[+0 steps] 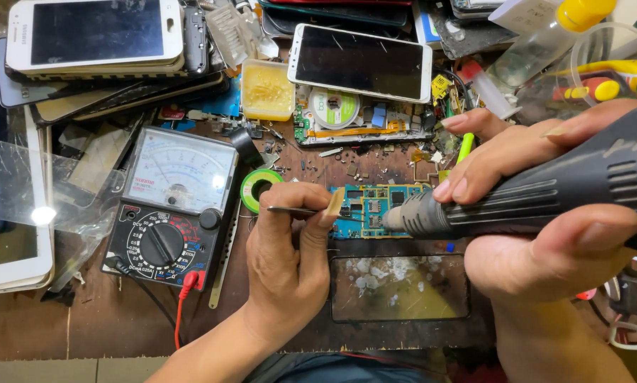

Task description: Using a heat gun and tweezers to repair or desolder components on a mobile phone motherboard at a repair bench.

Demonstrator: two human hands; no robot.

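An analog multimeter [171, 206], a green solder spool [259, 186] and stacked phones [95, 35] crowd the wooden bench [35, 326]

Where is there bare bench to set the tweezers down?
Bare brown wooden benchtop shows along the near edge, below the black analog multimeter and beside the left hand. The far half, around the white phones, is crowded; the right hand fills the right.

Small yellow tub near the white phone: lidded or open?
Open: the yellow tub shows its yellowish contents from above, no lid on it.
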